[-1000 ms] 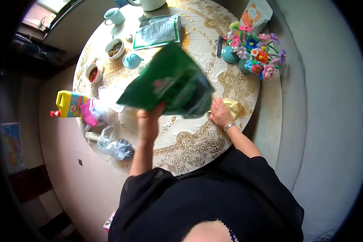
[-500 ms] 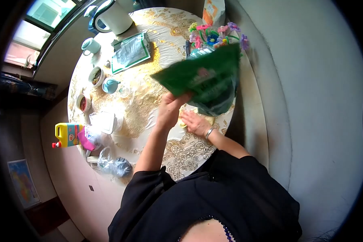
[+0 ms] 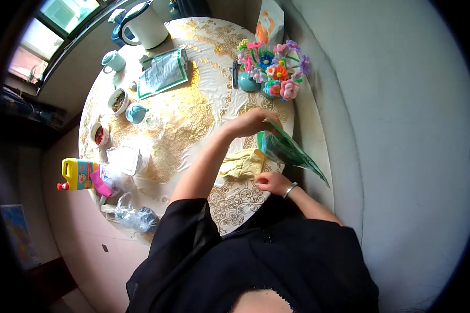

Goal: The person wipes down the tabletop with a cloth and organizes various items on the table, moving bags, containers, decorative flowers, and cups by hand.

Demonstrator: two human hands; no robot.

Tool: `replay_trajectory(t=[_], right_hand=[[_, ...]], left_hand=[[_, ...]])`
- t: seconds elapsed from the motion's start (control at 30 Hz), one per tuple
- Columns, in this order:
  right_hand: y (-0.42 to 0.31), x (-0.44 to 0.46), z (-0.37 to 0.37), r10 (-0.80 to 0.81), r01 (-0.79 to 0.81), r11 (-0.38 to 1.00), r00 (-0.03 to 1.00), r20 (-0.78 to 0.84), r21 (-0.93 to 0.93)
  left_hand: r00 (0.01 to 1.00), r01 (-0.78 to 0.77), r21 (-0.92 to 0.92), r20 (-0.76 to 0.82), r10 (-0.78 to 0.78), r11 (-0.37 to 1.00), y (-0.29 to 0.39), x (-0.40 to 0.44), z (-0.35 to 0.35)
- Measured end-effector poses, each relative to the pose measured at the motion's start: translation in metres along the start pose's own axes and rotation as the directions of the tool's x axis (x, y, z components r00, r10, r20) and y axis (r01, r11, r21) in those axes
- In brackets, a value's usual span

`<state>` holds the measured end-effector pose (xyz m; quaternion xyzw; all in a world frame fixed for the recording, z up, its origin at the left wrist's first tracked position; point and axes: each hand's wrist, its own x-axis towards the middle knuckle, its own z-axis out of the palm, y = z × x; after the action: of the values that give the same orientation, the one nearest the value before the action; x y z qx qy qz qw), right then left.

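My left hand [image 3: 257,122] reaches across the table's right side, its fingers closed on the top edge of a green plastic bag [image 3: 292,151]. The bag hangs past the table's right edge, seen nearly edge-on, with a clear side and dark contents. A crumpled yellow cloth [image 3: 241,165] lies on the patterned tablecloth, below my left forearm. At the cloth's lower right corner is my right hand [image 3: 274,182], with a bracelet on the wrist; its fingers are curled in and pinch the cloth's edge.
Crocheted flowers [image 3: 279,73] in round vases stand at the back right, near a white bag [image 3: 270,23]. A flat green-edged packet [image 3: 163,72], kettle [image 3: 147,27], mug [image 3: 113,61], bowls [image 3: 99,134], teapot [image 3: 136,112], yellow jug [image 3: 78,173] and plastic bags [image 3: 136,215] are further left.
My left hand has carried the green bag rightward past the table's edge, turning it edge-on. My right hand has gone from flat on the yellow cloth to curled at its corner. The view has shifted.
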<state>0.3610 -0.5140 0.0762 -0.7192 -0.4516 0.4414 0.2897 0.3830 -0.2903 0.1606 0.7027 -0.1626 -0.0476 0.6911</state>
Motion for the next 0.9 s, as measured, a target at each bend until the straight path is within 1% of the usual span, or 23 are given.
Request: replay_trajectory(t=[0.03,0.07,0.1,0.13,0.17,0.23,0.27,0.3,0.33,0.37,0.4,0.43,0.47,0.5,0.57,0.6,0.63,0.7,0.73,0.77,0.83,0.87,0.9], right_hand=[[0.009,-0.005,-0.009,0.036,-0.037,0.998,0.999,0.021,0.041],[0.017,-0.014,-0.017,0.230,-0.235,0.960,0.972,0.047,0.155],[0.014,-0.024,-0.028,0.333,-0.333,0.940,0.943,0.010,0.079],[0.034,-0.032,-0.029,0.439,-0.418,0.876,0.897,-0.041,0.241],[0.051,-0.046,-0.027,0.480,-0.425,0.866,0.853,-0.203,0.263],[0.028,-0.068,-0.034,0.566,-0.558,0.809,0.656,-0.500,0.184],[0.021,-0.072,-0.034,0.558,-0.555,0.813,0.658,-0.506,0.175],[0.013,-0.073,-0.033,0.493,-0.406,0.867,0.608,-0.622,0.289],[0.009,-0.072,-0.033,0.439,-0.236,0.898,0.532,-0.724,0.371],[0.010,-0.069,-0.032,0.432,-0.238,0.902,0.535,-0.726,0.361],[0.011,-0.063,-0.031,0.361,-0.077,0.924,0.493,-0.792,0.374],[0.011,-0.058,-0.030,0.296,0.090,0.925,0.436,-0.850,0.368],[0.009,-0.054,-0.029,0.337,0.009,0.929,0.397,-0.854,0.371],[0.014,-0.050,-0.030,0.331,0.011,0.931,0.402,-0.854,0.366],[0.032,-0.039,-0.028,0.458,-0.132,0.887,0.376,-0.805,0.443],[0.032,-0.034,-0.027,0.372,-0.092,0.927,0.359,-0.856,0.365],[0.035,-0.030,-0.029,0.369,-0.095,0.928,0.362,-0.856,0.359],[0.037,-0.022,-0.033,0.281,-0.109,0.960,0.374,-0.884,0.259],[0.029,-0.017,-0.039,0.266,-0.087,0.964,0.346,-0.900,0.252],[0.039,-0.011,-0.044,0.207,-0.186,0.971,0.347,-0.915,0.150],[0.022,-0.002,-0.059,0.157,-0.227,0.971,0.360,-0.920,0.077],[0.035,0.006,-0.064,0.136,-0.269,0.963,0.376,-0.917,0.032],[0.034,0.013,-0.069,0.122,-0.224,0.974,0.378,-0.918,0.038]], left_hand=[[0.998,0.039,0.050,0.046,-0.042,0.998,-0.001,0.007,0.001],[0.998,0.038,0.046,0.044,-0.040,0.998,-0.003,0.013,0.003],[0.992,0.098,0.121,0.061,-0.106,0.988,0.002,0.020,0.005],[0.983,0.155,0.199,0.072,-0.172,0.968,0.004,0.028,0.006],[0.984,0.151,0.198,0.065,-0.166,0.968,-0.006,0.035,0.007],[0.981,0.162,0.178,0.076,-0.178,0.971,-0.027,0.046,0.011],[0.961,0.244,0.259,0.062,-0.268,0.935,-0.029,0.052,0.015],[0.973,0.199,0.248,0.067,-0.222,0.948,-0.035,0.057,0.020],[0.975,0.190,0.131,0.092,-0.203,0.973,-0.044,0.062,0.021],[0.977,0.181,0.010,0.116,-0.181,0.983,-0.053,0.068,0.023],[0.979,0.175,0.007,0.108,-0.175,0.984,-0.049,0.069,0.029],[0.992,0.114,-0.053,-0.039,-0.117,0.992,-0.046,0.068,0.038],[0.980,0.046,-0.102,-0.188,-0.064,0.994,-0.042,0.070,0.043],[0.978,0.074,0.044,-0.196,-0.064,0.996,-0.075,0.080,0.044],[0.889,0.169,0.196,-0.453,-0.064,0.966,-0.070,0.076,0.061],[0.847,0.206,0.268,-0.531,-0.034,0.941,-0.074,0.072,0.068],[0.844,0.204,0.265,-0.535,-0.032,0.942,-0.080,0.069,0.071],[0.693,0.335,0.221,-0.717,-0.080,0.916,-0.086,0.057,0.074],[0.562,0.481,0.213,-0.819,-0.113,0.850,-0.087,0.051,0.082],[0.557,0.481,0.206,-0.822,-0.116,0.852,-0.088,0.047,0.083],[0.531,0.611,-0.136,-0.660,-0.531,0.780,-0.077,0.040,0.085],[0.612,0.568,-0.101,-0.612,-0.501,0.817,-0.068,0.036,0.088],[0.604,0.569,-0.111,-0.616,-0.506,0.815,-0.065,0.033,0.088]])
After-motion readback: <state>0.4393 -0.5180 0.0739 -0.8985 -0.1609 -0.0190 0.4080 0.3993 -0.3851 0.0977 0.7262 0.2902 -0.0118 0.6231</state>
